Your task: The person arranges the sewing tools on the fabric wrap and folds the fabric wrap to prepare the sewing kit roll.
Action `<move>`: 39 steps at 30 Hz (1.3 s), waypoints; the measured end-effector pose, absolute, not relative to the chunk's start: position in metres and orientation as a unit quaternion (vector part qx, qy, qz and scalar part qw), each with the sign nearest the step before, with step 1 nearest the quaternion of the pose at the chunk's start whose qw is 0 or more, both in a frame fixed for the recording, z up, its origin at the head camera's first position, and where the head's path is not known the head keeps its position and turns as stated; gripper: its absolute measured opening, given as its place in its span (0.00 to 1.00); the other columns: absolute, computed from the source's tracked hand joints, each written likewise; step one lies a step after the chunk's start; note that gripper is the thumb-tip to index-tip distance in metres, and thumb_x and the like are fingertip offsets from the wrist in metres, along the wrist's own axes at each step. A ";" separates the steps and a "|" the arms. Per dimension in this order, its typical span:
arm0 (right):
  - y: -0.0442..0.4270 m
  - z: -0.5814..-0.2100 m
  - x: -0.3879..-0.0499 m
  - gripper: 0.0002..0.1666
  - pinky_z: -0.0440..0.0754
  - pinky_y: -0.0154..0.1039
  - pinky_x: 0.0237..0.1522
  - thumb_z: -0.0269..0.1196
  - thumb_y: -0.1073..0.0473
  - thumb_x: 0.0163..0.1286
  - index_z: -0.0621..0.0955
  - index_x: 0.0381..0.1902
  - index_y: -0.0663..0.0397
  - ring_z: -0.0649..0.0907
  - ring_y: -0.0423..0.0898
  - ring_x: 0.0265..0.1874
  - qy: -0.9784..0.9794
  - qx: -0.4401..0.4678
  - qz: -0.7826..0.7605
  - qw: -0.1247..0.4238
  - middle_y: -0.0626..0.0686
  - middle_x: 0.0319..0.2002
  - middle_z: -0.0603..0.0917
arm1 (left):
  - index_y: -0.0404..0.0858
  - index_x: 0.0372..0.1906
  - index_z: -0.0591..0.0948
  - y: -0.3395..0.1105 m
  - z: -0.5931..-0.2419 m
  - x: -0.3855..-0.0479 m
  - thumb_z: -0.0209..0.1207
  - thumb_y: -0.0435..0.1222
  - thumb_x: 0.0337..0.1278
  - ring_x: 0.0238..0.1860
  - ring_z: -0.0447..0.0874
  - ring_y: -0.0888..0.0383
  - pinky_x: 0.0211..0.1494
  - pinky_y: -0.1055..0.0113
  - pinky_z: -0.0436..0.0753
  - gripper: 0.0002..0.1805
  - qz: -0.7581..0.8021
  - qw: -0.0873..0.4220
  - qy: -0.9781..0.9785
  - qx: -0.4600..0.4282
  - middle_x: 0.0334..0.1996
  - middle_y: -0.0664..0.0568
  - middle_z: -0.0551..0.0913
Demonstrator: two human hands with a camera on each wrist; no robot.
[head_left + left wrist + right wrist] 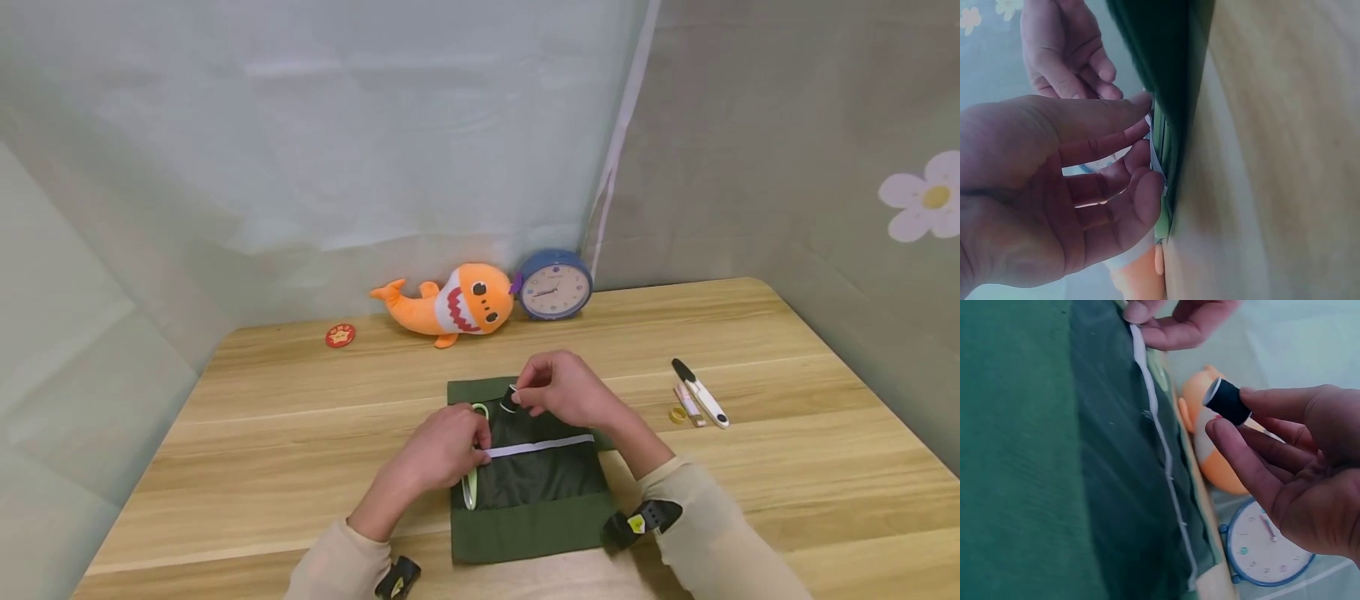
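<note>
Though off L cam, blk spool (1230,402)

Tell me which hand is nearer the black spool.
Right. The right hand pinches the black spool; the left hand is apart from it, pinching the white strip.

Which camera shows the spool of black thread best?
The right wrist view: the spool of black thread looks largest there and mostly uncovered, pinched in the right hand. The head view shows it much smaller; in the left wrist view it isn't visible.
</note>
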State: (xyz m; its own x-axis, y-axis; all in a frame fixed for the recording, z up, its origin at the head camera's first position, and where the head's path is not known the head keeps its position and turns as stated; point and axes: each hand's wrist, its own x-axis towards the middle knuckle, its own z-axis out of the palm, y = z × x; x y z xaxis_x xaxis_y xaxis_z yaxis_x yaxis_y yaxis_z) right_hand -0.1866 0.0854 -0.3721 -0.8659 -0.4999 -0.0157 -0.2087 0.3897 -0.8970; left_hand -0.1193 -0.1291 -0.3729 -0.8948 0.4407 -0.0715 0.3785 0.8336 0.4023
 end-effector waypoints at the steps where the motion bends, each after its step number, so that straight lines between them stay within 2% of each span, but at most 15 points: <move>1: 0.085 -0.374 -0.186 0.03 0.91 0.46 0.37 0.70 0.67 0.70 0.86 0.35 0.62 0.88 0.48 0.32 0.817 -0.219 -0.513 0.150 0.56 0.33 0.88 | 0.41 0.26 0.84 -0.129 -0.372 -0.119 0.76 0.32 0.55 0.34 0.75 0.57 0.41 0.59 0.77 0.10 0.192 0.081 0.954 0.215 0.27 0.54 0.77; 6: 0.083 -0.382 -0.185 0.04 0.91 0.45 0.37 0.70 0.67 0.69 0.86 0.35 0.65 0.90 0.49 0.32 0.794 -0.225 -0.531 0.189 0.56 0.33 0.88 | 0.41 0.26 0.85 -0.129 -0.371 -0.119 0.74 0.33 0.57 0.35 0.75 0.57 0.42 0.58 0.77 0.09 0.193 0.085 0.954 0.215 0.27 0.54 0.78; 13: 0.081 -0.391 -0.184 0.06 0.90 0.42 0.38 0.71 0.63 0.70 0.87 0.37 0.63 0.88 0.44 0.29 0.794 -0.228 -0.515 0.228 0.53 0.33 0.88 | 0.39 0.27 0.86 -0.130 -0.370 -0.120 0.70 0.31 0.60 0.36 0.76 0.57 0.43 0.58 0.79 0.07 0.196 0.089 0.952 0.219 0.27 0.54 0.80; 22: 0.078 -0.395 -0.182 0.05 0.84 0.38 0.35 0.73 0.62 0.67 0.88 0.34 0.59 0.84 0.42 0.27 0.806 -0.241 -0.495 0.215 0.49 0.29 0.87 | 0.38 0.28 0.86 -0.131 -0.369 -0.121 0.68 0.29 0.61 0.35 0.76 0.57 0.42 0.59 0.80 0.07 0.194 0.085 0.950 0.228 0.27 0.53 0.81; 30: 0.075 -0.393 -0.180 0.04 0.77 0.37 0.30 0.74 0.62 0.66 0.88 0.32 0.56 0.79 0.41 0.25 0.822 -0.251 -0.471 0.199 0.47 0.27 0.85 | 0.40 0.26 0.83 -0.129 -0.370 -0.121 0.67 0.29 0.64 0.32 0.73 0.58 0.39 0.61 0.77 0.10 0.195 0.097 0.952 0.213 0.26 0.54 0.77; 39: 0.070 -0.393 -0.179 0.04 0.78 0.37 0.34 0.74 0.63 0.66 0.88 0.37 0.55 0.81 0.41 0.29 0.827 -0.252 -0.464 0.191 0.48 0.32 0.88 | 0.39 0.27 0.83 -0.131 -0.371 -0.121 0.66 0.28 0.65 0.32 0.73 0.57 0.40 0.60 0.77 0.10 0.203 0.090 0.952 0.210 0.26 0.54 0.77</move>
State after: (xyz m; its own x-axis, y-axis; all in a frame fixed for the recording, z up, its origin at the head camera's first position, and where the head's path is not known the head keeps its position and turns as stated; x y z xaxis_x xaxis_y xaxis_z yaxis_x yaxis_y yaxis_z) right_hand -0.1785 0.0705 -0.3928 -0.8002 -0.5941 -0.0818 -0.2395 0.4417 -0.8646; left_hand -0.1205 -0.1306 -0.3709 -0.8951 0.4374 -0.0868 0.3639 0.8290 0.4246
